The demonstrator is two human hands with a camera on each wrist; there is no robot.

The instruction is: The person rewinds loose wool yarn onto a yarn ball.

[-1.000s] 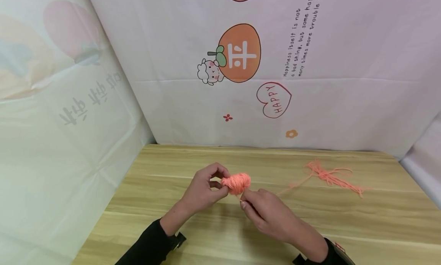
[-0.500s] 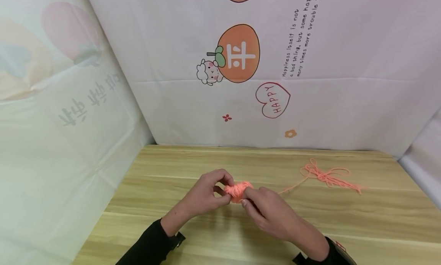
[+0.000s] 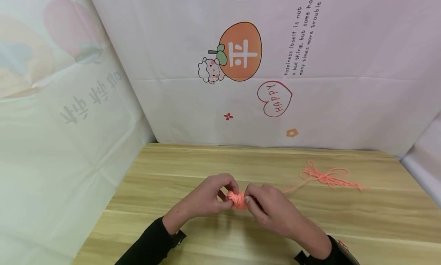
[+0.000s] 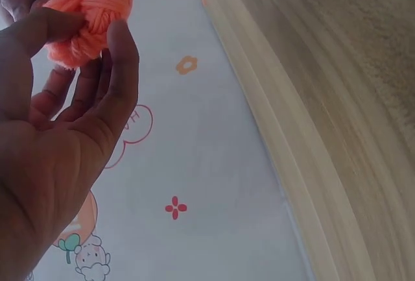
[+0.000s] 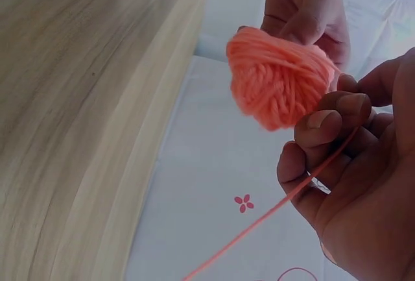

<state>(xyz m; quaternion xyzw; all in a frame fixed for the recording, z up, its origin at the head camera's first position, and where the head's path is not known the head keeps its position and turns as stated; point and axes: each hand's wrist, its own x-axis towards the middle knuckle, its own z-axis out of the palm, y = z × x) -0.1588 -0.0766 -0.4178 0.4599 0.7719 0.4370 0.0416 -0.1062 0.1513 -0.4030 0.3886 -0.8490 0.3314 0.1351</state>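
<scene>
A small ball of coral yarn (image 3: 237, 200) is held above the table between both hands. My left hand (image 3: 214, 195) pinches its left end with thumb and fingers; in the left wrist view the wound strands (image 4: 97, 8) show between the fingertips. Close against the ball's right side, my right hand (image 3: 273, 211) grips the working strand (image 5: 259, 221), which runs through its curled fingers and off across the palm in the right wrist view. That strand leads over the table to a loose tangle of the same yarn (image 3: 327, 178) at the right.
The wood-grain table (image 3: 165, 165) lies under both hands. A white printed cloth (image 3: 186, 112) hangs upright along its back edge, and another white sheet (image 3: 69, 173) stands at the left side.
The yarn ball and left hand have come lower and slightly right, toward the viewer. The right hand has shifted around the ball's right side. Loops in the loose tangle have moved a little.
</scene>
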